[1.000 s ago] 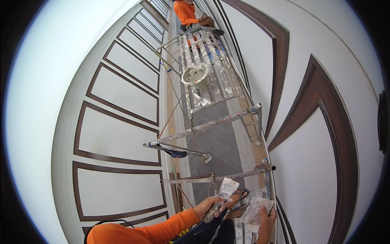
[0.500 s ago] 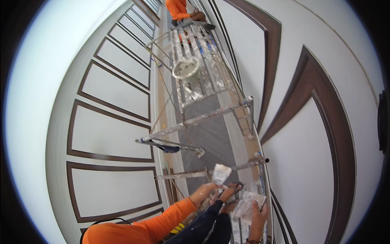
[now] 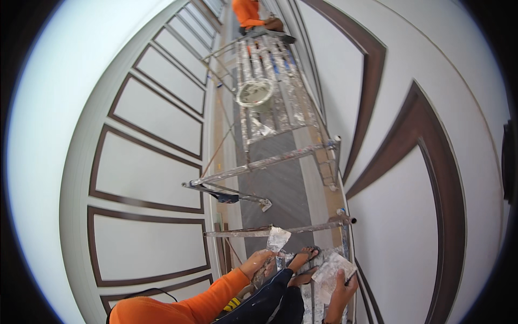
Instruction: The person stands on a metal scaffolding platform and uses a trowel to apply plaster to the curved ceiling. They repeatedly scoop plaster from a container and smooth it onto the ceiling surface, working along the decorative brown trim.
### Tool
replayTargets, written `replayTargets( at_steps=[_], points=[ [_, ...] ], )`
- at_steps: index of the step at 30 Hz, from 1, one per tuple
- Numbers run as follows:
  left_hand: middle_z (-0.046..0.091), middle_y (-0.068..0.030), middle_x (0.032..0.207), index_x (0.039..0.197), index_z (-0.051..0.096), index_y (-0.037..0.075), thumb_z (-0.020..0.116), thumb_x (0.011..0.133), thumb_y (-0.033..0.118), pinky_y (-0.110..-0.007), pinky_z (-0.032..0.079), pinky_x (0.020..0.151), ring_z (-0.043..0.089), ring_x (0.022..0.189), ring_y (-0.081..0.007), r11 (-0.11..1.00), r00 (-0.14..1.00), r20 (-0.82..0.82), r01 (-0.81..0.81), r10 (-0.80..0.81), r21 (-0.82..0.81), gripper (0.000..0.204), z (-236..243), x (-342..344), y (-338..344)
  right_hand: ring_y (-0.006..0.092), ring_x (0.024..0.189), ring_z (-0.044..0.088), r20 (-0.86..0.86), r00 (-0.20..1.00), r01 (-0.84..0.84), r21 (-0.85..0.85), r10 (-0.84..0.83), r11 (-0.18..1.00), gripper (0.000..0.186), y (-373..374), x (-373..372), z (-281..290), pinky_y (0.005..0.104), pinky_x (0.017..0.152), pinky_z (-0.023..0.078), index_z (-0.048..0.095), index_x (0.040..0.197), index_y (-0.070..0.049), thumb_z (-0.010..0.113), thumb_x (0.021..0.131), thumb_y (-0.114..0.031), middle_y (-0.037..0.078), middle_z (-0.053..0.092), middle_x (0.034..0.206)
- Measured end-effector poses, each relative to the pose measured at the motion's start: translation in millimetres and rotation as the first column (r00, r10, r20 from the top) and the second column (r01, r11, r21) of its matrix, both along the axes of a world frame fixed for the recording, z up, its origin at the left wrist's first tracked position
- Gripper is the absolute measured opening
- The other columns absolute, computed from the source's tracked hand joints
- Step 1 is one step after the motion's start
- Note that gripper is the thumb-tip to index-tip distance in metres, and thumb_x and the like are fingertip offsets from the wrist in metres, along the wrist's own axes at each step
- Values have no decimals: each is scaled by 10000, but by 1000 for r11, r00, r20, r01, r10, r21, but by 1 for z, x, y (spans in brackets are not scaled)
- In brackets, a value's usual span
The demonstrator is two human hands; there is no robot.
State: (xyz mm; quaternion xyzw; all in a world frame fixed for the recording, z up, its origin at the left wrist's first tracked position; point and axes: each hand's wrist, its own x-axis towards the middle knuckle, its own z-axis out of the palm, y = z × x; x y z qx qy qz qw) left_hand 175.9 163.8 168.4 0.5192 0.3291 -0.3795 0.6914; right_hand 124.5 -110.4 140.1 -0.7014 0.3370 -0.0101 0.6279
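My left hand (image 3: 258,263), at the end of an orange sleeve, is closed round the handle of a putty knife (image 3: 278,238). Its whitish, filler-smeared blade points away from me, over a scaffold bar. At the right, my right hand (image 3: 343,290) grips a wide, flat, putty-smeared scraper (image 3: 330,275) by its right edge, thumb on the upper face. The two tools are apart. Beneath them are my sandalled feet (image 3: 306,258) on a paint-spattered slatted platform (image 3: 308,302).
A spattered scaffold bar (image 3: 253,233) crosses before me. Beyond a gap over grey floor (image 3: 275,189) stands another scaffold platform (image 3: 288,108) bearing a white bucket (image 3: 255,93). A person in orange (image 3: 248,15) sits at its far end. Panelled walls with brown mouldings (image 3: 431,135) flank both sides.
My left hand has shifted left with the putty knife. The scraper in my right hand has turned slightly. The whole view has swung a little, moving the far scaffold rightward and down.
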Motion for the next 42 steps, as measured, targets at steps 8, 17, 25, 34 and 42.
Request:
replayTargets(
  at_steps=[8, 17, 25, 34, 42],
  points=[
    [514, 10, 667, 1196, 588, 43, 496, 1004, 303, -230, 424, 441, 502, 489, -81, 993, 999, 46, -5, 0, 117, 337, -10, -29, 19, 181, 892, 615, 8, 978, 209, -20, -209, 978, 370, -3, 7, 5, 315, 733, 521, 582, 1125, 95, 602, 955, -233, 162, 636, 1033],
    [626, -55, 914, 1139, 528, 67, 570, 979, 276, -260, 486, 458, 545, 538, -120, 881, 906, 227, -407, 357, 242, 267, -26, -27, 12, 179, 792, 632, 109, 959, 249, 116, -261, 962, 353, -19, 40, 28, 319, 710, 527, 622, 1078, 117, 641, 925, -201, 155, 673, 963],
    [640, -92, 935, 1123, 495, 72, 550, 972, 246, -288, 478, 451, 537, 515, -131, 814, 816, 314, -552, 485, 181, 237, -37, -27, 18, 158, 777, 578, 287, 943, -85, -290, 171, 953, 182, -135, 73, 38, 314, 735, 483, 643, 924, 67, 676, 884, -108, 70, 634, 814],
    [527, -40, 526, 880, 585, 78, 403, 992, 441, -268, 393, 335, 473, 358, -136, 787, 687, 557, -610, 468, 91, 422, -95, 17, 9, 191, 911, 613, 208, 917, -214, -466, 341, 859, 278, -182, 71, 51, 316, 809, 498, 616, 1105, 77, 655, 909, -116, 111, 656, 1039],
    [514, -64, 596, 882, 553, 70, 340, 932, 355, -316, 412, 429, 462, 454, -172, 787, 737, 294, -608, 608, -104, 359, -145, 50, 48, 164, 851, 647, 200, 952, -102, -504, 231, 857, 369, -167, 70, 48, 293, 724, 539, 635, 1110, 91, 699, 905, -210, 141, 691, 1012]
  ],
)
